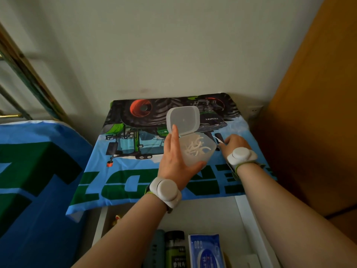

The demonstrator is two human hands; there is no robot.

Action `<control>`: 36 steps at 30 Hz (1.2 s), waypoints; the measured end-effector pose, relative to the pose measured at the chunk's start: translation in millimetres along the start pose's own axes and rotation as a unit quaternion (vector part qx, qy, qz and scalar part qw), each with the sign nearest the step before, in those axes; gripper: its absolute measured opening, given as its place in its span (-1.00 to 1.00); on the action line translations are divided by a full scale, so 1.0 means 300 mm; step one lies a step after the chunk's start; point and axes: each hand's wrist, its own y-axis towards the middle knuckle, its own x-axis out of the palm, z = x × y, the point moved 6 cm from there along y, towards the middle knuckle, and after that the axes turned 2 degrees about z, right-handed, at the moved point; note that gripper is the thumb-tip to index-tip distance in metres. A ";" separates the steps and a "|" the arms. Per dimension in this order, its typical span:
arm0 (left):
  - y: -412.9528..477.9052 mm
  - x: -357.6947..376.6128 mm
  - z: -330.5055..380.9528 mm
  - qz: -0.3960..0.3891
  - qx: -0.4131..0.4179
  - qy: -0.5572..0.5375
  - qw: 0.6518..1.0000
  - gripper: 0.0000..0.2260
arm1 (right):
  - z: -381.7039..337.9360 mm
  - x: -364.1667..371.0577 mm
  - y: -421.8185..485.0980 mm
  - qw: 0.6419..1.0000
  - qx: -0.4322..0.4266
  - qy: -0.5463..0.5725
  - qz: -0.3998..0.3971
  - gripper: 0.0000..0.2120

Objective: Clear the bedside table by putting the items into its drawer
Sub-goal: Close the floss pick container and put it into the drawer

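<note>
- Broadly, a bed (38, 171) with a blue and green cover fills the left side. It sits beside a bedside tabletop (135, 180) draped in a blue cloth printed with a tractor.
- Below the tabletop's near edge, the drawer (241, 209) stands open. A dark bottle (157, 248), a green-labelled jar (175, 248) and a blue packet (205, 250) lie side by side inside it.
- Above the middle of the tabletop, the left grip (173, 161), a bare hand, is wrapped around a translucent plastic box (199, 149). The thumb runs along the box's near edge and the fingers up its left side. The box is held in the air, clear of the cloth.
- Its hinged lid (183, 119) stands open, tilted up and away from the person, and small white curved pieces (195, 148) lie loose inside. If the box tips on its way down to the drawer, those pieces would likely spill, since nothing covers them. The thin walls may also flex in a one-handed hold.
- Just right of the box, the right grip (234, 144) sits low over the cloth, fingers curled toward a small dark item (220, 139) at their tips. The back of the hand hides the fingertips, so I cannot tell whether it pinches the item or only touches it.
- That item looks slight and lies on soft cloth, so a pinch could miss it or gather the fabric instead.
</note>
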 end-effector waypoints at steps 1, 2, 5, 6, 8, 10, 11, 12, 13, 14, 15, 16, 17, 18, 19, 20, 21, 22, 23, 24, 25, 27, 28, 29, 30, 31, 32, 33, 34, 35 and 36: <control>0.000 -0.002 -0.002 0.002 -0.003 -0.003 1.000 0.08 | -0.002 0.001 0.003 1.000 -0.001 -0.005 -0.005 -0.80; -0.001 -0.002 -0.004 0.003 -0.004 -0.006 1.000 0.08 | -0.001 0.005 0.005 1.000 -0.001 -0.008 -0.014 -0.79; -0.001 0.000 -0.007 -0.001 -0.005 -0.014 1.000 0.08 | 0.000 0.013 0.011 0.999 -0.003 -0.018 -0.033 -0.77; -0.001 -0.003 -0.009 -0.002 -0.007 -0.016 1.000 0.08 | -0.003 0.013 0.011 0.999 -0.005 -0.020 -0.031 -0.76; -0.001 -0.002 -0.012 -0.004 -0.010 -0.014 1.000 0.08 | -0.005 0.009 0.011 0.999 -0.011 -0.018 -0.025 -0.77; -0.001 -0.005 -0.012 -0.003 -0.010 -0.010 1.000 0.08 | -0.008 0.006 0.011 0.999 -0.019 -0.014 -0.031 -0.78; -0.002 -0.005 -0.012 -0.003 -0.009 -0.010 1.000 0.08 | -0.008 0.007 0.010 0.999 -0.022 -0.018 -0.038 -0.78; -0.002 -0.005 -0.011 -0.003 -0.008 -0.010 1.000 0.08 | -0.006 0.008 0.011 0.999 -0.023 -0.026 -0.042 -0.77; -0.001 -0.003 -0.009 -0.003 -0.008 -0.011 1.000 0.08 | -0.003 0.007 0.012 0.998 -0.023 -0.037 -0.044 -0.77; -0.001 -0.002 -0.007 -0.004 -0.007 -0.012 1.000 0.08 | -0.001 0.006 0.013 0.998 -0.023 -0.048 -0.046 -0.76; -0.001 -0.002 -0.007 -0.004 -0.007 -0.012 1.000 0.08 | -0.002 0.008 0.014 0.997 -0.023 -0.056 -0.049 -0.76; 0.000 -0.002 -0.006 -0.003 -0.007 -0.012 1.000 0.08 | -0.003 0.009 0.016 0.997 -0.022 -0.060 -0.052 -0.75; 0.000 -0.002 -0.006 -0.002 -0.007 -0.012 1.000 0.08 | -0.003 0.011 0.017 0.996 -0.020 -0.061 -0.056 -0.75; 0.000 -0.002 -0.005 -0.002 -0.006 -0.012 1.000 0.09 | -0.005 0.012 0.016 0.996 -0.020 -0.059 -0.059 -0.76; 0.001 -0.001 -0.005 -0.001 -0.006 -0.013 1.000 0.09 | -0.008 0.012 0.016 0.996 -0.024 -0.054 -0.060 -0.77; 0.000 -0.001 -0.005 -0.002 -0.006 -0.014 1.000 0.09 | -0.010 0.011 0.012 0.997 -0.030 -0.048 -0.056 -0.79; 0.000 -0.001 -0.005 -0.002 -0.006 -0.014 1.000 0.09 | -0.010 0.007 0.008 0.998 -0.037 -0.037 -0.047 -0.81; 0.000 -0.002 -0.004 -0.002 -0.006 -0.014 1.000 0.09 | -0.008 0.002 0.000 0.998 -0.039 -0.022 -0.035 -0.83; 0.001 -0.002 -0.004 -0.004 -0.006 -0.014 1.000 0.09 | -0.003 -0.006 -0.004 0.999 -0.037 -0.003 -0.021 -0.85; 0.001 -0.004 -0.003 -0.006 -0.005 -0.013 1.000 0.09 | 0.005 -0.019 -0.010 0.999 -0.029 0.024 -0.003 -0.87; 0.001 -0.007 -0.001 -0.007 -0.003 -0.012 1.000 0.09 | 0.014 -0.034 -0.014 0.998 -0.019 0.064 0.012 -0.88; 0.002 -0.014 0.004 -0.011 0.003 -0.009 1.000 0.08 | 0.014 -0.070 -0.031 0.979 -0.007 0.199 0.030 -0.91; 0.000 -0.021 0.007 -0.014 0.007 -0.008 1.000 0.07 | -0.002 -0.098 -0.050 0.959 -0.009 0.281 0.034 -0.94; -0.005 -0.029 0.010 -0.014 0.011 -0.005 1.000 0.07 | -0.027 -0.131 -0.074 0.936 -0.020 0.350 0.036 -0.94; -0.011 -0.039 0.012 -0.013 0.015 0.000 1.000 0.07 | -0.058 -0.164 -0.100 0.915 -0.041 0.401 0.027 -0.89; -0.019 -0.051 0.015 -0.010 0.019 0.004 1.000 0.07 | -0.097 -0.194 -0.127 0.902 -0.071 0.427 0.001 -0.84; -0.023 -0.056 0.015 -0.010 0.021 0.007 1.000 0.07 | -0.134 -0.215 -0.150 0.900 -0.103 0.423 -0.036 -0.81; -0.032 -0.066 0.018 -0.009 0.024 0.009 1.000 0.07 | -0.174 -0.230 -0.178 0.907 -0.137 0.391 -0.079 -0.80; -0.044 -0.076 0.023 -0.008 0.029 0.012 0.999 0.07 | -0.211 -0.240 -0.210 0.917 -0.172 0.340 -0.119 -0.81; -0.058 -0.087 0.030 -0.009 0.035 0.017 0.999 0.07 | -0.243 -0.247 -0.244 0.927 -0.205 0.277 -0.148 -0.82; -0.074 -0.094 0.036 -0.010 0.041 0.022 0.999 0.07 | -0.270 -0.252 -0.275 0.933 -0.235 0.217 -0.163 -0.85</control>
